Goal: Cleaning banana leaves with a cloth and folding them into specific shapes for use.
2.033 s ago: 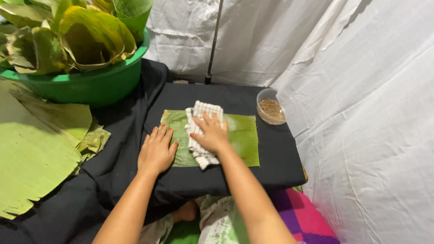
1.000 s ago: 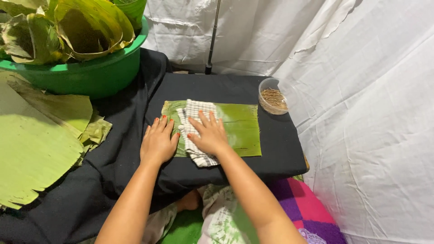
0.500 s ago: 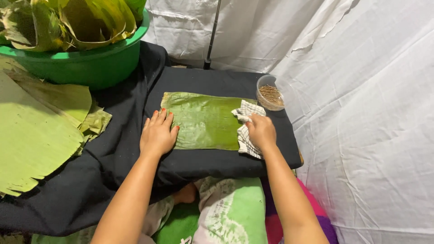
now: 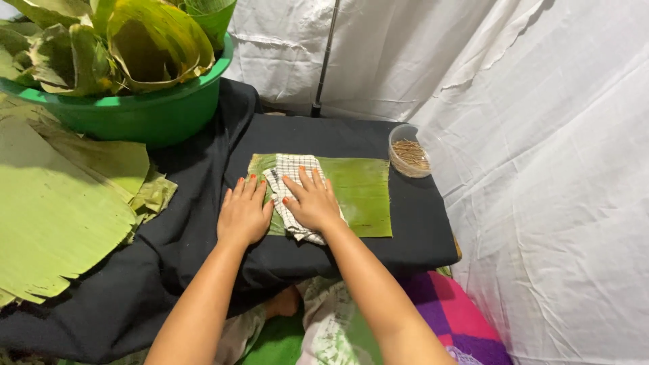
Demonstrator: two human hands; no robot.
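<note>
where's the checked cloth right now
In the head view the checked cloth lies on the left end of the banana leaf piece, pressed under the right hand, with the left hand just beside it.

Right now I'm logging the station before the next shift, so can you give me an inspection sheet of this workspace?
Surface: low table draped in black cloth.
Job's things: cut banana leaf lies flat; checked cloth on its left part.
Clutter: clear bowl of thin sticks at the far right corner.
Hands: left hand flat on the leaf's left edge; right hand pressed on the checked cloth.
Cables: nothing seen; a dark pole stands behind.
Surroundings: green basin of leaves, large leaves at left, white sheeting around.
</note>
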